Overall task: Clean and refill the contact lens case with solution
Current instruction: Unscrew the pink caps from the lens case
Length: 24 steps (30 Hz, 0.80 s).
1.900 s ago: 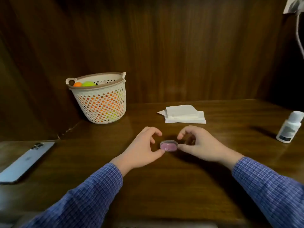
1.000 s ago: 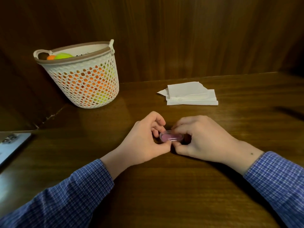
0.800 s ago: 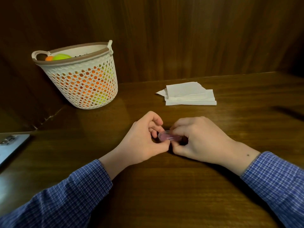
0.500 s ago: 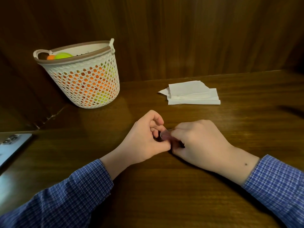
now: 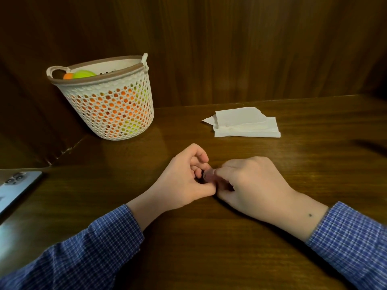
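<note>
At the middle of the table point(image 5: 188, 237): opening step in hand, contact lens case point(image 5: 208, 175) pinched between both hands.

The left hand point(image 5: 182, 183) and the right hand point(image 5: 251, 185) pinch the case from either side; only a pinkish sliver shows, open or shut unclear. Judged next: part the lid with a steadied base. The basket point(image 5: 109, 105) at the far left corner holds orange and green items. Folded tissues point(image 5: 247, 125) lie near the far edge; no solution bottle visible.

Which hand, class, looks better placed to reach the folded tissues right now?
Probably the right hand: the tissues lie just beyond it over bare table, though it first must release the lens case.
</note>
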### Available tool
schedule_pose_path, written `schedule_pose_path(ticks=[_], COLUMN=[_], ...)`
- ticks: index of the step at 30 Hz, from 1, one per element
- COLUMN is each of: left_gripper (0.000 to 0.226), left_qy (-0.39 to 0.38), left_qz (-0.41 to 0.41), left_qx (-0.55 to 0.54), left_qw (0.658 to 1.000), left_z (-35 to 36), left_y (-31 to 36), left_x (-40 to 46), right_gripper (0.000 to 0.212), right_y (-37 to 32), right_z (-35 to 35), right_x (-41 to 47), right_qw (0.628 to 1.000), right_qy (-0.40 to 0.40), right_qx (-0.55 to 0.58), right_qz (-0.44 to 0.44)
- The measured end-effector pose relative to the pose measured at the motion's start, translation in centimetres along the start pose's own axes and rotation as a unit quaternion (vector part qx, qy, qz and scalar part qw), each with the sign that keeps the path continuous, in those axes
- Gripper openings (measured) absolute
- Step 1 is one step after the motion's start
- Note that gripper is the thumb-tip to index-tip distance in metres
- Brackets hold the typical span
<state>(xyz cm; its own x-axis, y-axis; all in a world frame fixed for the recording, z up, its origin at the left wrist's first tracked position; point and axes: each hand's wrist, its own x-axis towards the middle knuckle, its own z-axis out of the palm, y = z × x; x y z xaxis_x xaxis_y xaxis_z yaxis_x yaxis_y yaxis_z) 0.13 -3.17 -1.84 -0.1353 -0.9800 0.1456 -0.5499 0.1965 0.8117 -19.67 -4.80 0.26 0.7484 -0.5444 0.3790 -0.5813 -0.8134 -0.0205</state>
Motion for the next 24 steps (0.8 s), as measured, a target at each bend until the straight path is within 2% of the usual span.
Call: schedule_pose_path(ticks=[7,12,15,19,24], left_gripper=[0.06,0.067,0.065,0.064,0.068], left_qy=[-0.017,-0.001,0.013,0.022,0.039], left_qz=[-0.001,-0.018,-0.02,-0.026,-0.042], left_qx=[0.013,0.017,0.018,0.03,0.039], left_qw=[1.0,1.0,1.0,0.999,0.998], left_z=[-0.2,-0.2,0.0,0.3,0.6], left_y=[0.0,0.1,0.2,0.2,0.4], left_x=[-0.1,0.0,0.0,-0.1,-0.3], right_gripper=[0.033,0.021,0.009,0.017,0.02], right_y=[1.9,3.8,4.3,4.9,5.4], right_z=[-0.6,0.7,1.6,2.4,2.8], right_x=[-0.2,-0.3,0.1,0.7,1.1], right_qw=[0.993,0.963,0.937,0.904,0.884], right_qy=[-0.011,0.074,0.091,0.103,0.094], right_qx=[0.117,0.238,0.286,0.349,0.373], right_qz=[0.005,0.107,0.176,0.225,0.265])
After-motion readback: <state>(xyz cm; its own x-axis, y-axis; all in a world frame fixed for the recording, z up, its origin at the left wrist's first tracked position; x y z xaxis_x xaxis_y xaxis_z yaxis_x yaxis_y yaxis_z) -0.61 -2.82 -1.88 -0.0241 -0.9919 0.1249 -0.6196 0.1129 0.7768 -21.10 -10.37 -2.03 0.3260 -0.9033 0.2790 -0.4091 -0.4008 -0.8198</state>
